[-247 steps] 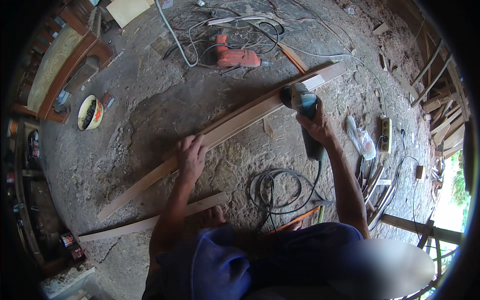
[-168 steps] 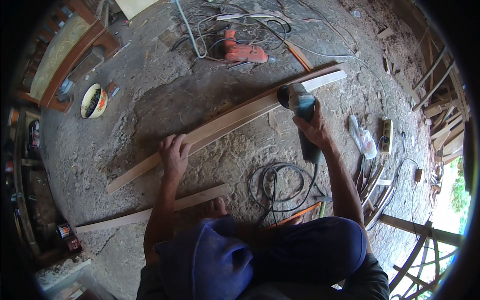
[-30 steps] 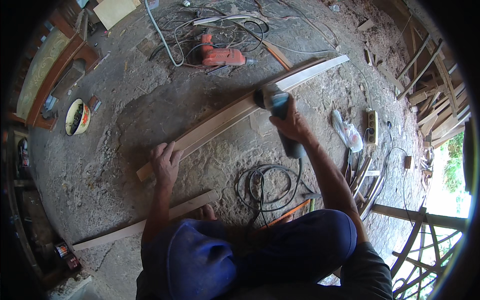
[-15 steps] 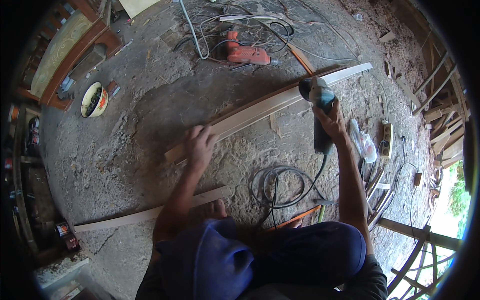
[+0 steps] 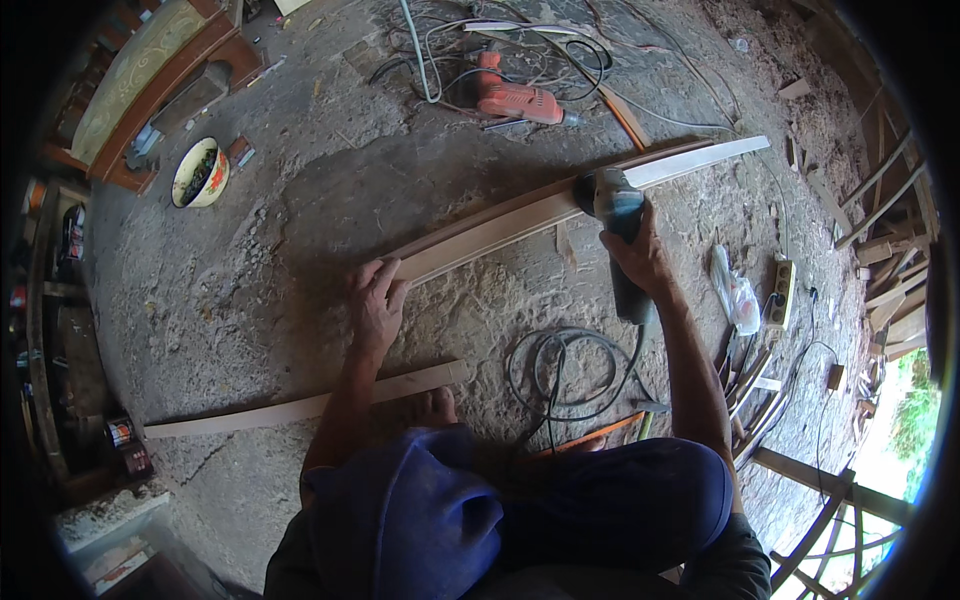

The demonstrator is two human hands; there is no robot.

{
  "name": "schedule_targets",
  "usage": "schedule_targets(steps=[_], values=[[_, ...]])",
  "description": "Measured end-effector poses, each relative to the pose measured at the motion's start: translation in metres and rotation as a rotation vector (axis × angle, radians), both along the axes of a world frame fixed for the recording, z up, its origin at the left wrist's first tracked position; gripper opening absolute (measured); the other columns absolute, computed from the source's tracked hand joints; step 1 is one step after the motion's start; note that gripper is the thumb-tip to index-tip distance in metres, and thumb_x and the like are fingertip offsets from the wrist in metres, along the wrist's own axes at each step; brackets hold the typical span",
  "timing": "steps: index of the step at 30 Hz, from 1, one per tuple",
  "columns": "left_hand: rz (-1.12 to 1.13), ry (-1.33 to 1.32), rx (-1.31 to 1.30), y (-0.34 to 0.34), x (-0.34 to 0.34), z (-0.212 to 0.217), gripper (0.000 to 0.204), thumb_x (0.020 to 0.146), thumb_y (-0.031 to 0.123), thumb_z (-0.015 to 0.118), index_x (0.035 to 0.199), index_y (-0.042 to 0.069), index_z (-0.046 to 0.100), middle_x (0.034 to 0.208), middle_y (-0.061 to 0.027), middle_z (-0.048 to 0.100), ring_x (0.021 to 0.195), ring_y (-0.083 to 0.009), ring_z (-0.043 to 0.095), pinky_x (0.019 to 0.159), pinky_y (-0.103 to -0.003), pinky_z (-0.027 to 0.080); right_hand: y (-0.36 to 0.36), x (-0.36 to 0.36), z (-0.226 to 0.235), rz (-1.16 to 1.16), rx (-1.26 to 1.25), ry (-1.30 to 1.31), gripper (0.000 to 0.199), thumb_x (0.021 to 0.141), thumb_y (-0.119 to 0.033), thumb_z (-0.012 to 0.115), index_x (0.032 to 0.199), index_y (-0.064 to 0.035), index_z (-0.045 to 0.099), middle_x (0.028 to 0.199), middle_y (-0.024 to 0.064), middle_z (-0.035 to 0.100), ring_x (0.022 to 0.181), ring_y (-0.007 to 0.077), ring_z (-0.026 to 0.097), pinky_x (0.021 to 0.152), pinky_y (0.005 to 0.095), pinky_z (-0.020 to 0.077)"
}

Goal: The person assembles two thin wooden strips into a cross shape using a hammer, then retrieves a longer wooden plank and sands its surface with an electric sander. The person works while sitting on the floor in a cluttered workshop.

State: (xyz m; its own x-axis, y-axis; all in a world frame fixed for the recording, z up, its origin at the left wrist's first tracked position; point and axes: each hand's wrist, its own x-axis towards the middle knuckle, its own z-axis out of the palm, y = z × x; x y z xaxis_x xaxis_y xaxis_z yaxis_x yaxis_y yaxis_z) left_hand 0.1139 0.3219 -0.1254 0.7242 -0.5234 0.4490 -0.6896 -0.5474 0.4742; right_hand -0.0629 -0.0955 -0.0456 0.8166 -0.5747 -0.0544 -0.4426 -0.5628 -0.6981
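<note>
I am looking down on a rough concrete floor (image 5: 300, 250) strewn with sawdust and offcuts. Across it lies the long wooden plank (image 5: 520, 215), running from the centre up toward the right, its far end pale and bare. A second, thinner wooden strip (image 5: 300, 407) lies on the floor nearer to me, well apart from the plank, beside a bare foot (image 5: 432, 408). My knees, in blue trousers (image 5: 520, 510), fill the lower edge.

My right hand (image 5: 640, 258) is closed around the body of a grey power grinder (image 5: 618, 225), whose head sits on the plank's upper part; whether the disc touches the wood I cannot tell. Its black cable (image 5: 560, 370) trails down into a loose coil on the floor between my arms.

My left hand (image 5: 376, 305) lies at the plank's near end, fingers bent over its edge and palm down, pressing rather than clasping.

Beyond the plank an orange-red power drill (image 5: 515, 100) lies among tangled cords. At upper left a white enamel bowl (image 5: 200, 173) with dark contents stands near a brown wooden frame (image 5: 160, 90). To the right, a crumpled plastic bag (image 5: 735, 295) lies just beside a pale power strip (image 5: 780, 293), with loose sticks scattered further right.
</note>
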Motion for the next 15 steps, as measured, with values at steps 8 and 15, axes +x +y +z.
schedule_targets(steps=[8, 15], values=[[-0.018, 0.014, 0.017, -0.002, 0.001, 0.003, 0.042, 0.083, 0.015, 0.081, 0.123, 0.007, 0.072, 0.118, -0.0118, 0.066, 0.111, -0.0347, 0.058, 0.098, -0.047, 0.046, 0.073, 0.012, 0.007, 0.118, -0.01, 0.125, 0.109, 0.088, -0.042, 0.071, 0.161, 0.0008, 0.002, 0.116, 0.0385, 0.067, 0.109, 0.0553, 0.066, 0.094, 0.0561, 0.052], [0.001, 0.062, 0.042, -0.002, -0.001, 0.006, 0.044, 0.082, 0.012, 0.081, 0.125, 0.006, 0.072, 0.121, -0.0139, 0.065, 0.114, -0.0357, 0.057, 0.099, -0.046, 0.047, 0.12, 0.025, 0.015, 0.236, 0.077, 0.188, 0.11, 0.088, -0.042, 0.072, 0.161, 0.0028, 0.002, 0.12, 0.0382, 0.065, 0.109, 0.0532, 0.067, 0.095, 0.054, 0.0539]])
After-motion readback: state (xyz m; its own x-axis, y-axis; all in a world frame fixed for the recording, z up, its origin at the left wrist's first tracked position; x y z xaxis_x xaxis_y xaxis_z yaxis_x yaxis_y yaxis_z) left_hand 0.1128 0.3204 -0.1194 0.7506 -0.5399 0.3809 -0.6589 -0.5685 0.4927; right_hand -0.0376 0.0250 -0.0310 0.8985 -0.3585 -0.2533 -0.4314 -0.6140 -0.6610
